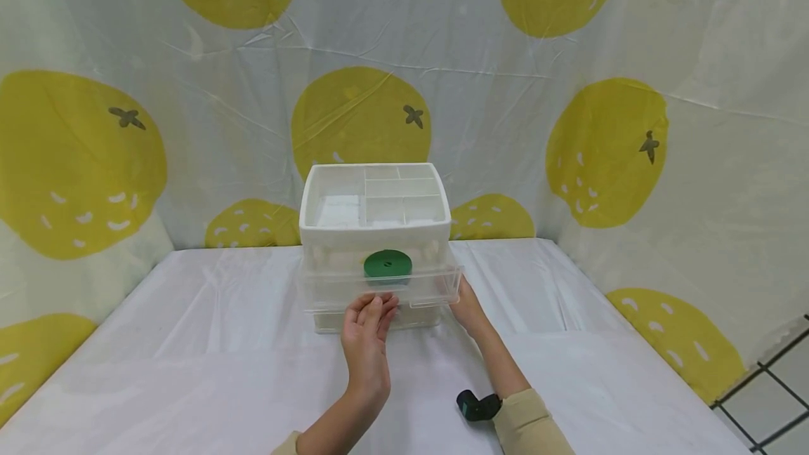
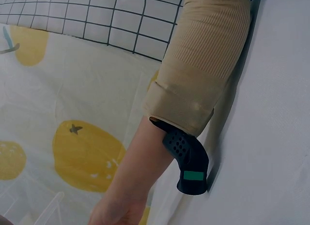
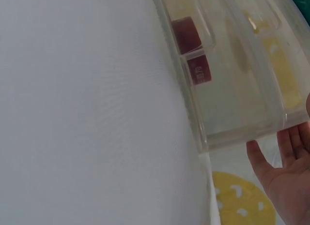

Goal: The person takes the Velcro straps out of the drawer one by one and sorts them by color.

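A white drawer organizer [image 1: 373, 230] with a divided top tray stands on the covered table. Its clear upper drawer [image 1: 341, 291] is pulled out toward me, with a round flat green roll [image 1: 388, 262] in it. My left hand [image 1: 368, 343] is at the middle of the drawer's front, curled fingers and thumb pinching its lower edge. At the drawer's right side, my right hand [image 1: 469, 309] touches the wall with fairly straight fingers [image 3: 259, 159]. Two dark red items [image 3: 186, 36] show through the clear plastic of the lower drawer [image 3: 232, 104] in the right wrist view.
White cloth [image 1: 208, 371] covers the table. A curtain with yellow fruit prints [image 1: 360, 114] hangs behind and at the sides. Black wire grid [image 1: 765, 399] shows at the lower right. A black device [image 1: 477, 406] sits at the right sleeve's cuff [image 2: 179, 106].
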`<move>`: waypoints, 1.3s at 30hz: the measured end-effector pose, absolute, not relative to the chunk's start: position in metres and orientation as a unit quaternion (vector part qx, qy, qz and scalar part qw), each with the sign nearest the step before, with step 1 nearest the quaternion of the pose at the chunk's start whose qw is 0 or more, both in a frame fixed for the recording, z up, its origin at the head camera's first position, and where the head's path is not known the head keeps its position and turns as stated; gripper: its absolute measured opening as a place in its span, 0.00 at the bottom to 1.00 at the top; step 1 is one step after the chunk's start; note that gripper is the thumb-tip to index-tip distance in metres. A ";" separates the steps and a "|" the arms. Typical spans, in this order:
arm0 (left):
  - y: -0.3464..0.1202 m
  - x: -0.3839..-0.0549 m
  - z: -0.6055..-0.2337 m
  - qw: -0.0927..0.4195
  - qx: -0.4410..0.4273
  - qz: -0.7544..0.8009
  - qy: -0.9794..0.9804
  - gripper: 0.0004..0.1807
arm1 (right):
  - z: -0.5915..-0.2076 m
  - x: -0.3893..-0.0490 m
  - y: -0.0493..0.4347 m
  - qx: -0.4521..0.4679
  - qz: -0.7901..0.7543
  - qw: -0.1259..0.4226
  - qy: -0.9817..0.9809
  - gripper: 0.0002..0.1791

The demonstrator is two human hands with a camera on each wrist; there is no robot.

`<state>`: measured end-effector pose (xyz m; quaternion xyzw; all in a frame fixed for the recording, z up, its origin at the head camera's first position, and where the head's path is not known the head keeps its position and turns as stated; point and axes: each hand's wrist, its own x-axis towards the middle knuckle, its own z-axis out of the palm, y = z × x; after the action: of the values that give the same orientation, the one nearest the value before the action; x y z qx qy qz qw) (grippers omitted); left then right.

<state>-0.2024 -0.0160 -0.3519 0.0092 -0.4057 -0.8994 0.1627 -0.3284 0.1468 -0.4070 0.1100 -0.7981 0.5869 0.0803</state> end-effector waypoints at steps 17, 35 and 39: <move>-0.022 -0.199 -0.353 0.153 0.006 -0.902 -0.403 0.10 | -0.408 -0.328 0.144 0.113 0.587 0.083 -0.797 0.28; -0.022 -0.191 -0.352 0.136 0.023 -0.903 -0.408 0.10 | -0.404 -0.322 0.144 0.099 0.583 0.070 -0.803 0.27; -0.022 -0.189 -0.351 0.130 0.025 -0.903 -0.409 0.10 | -0.406 -0.322 0.145 0.095 0.583 0.070 -0.804 0.26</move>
<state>-0.1886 -0.0223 -0.3512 0.0249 -0.4087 -0.9030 0.1302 -0.3219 0.1448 -0.4060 0.0945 -0.8038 0.5831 0.0703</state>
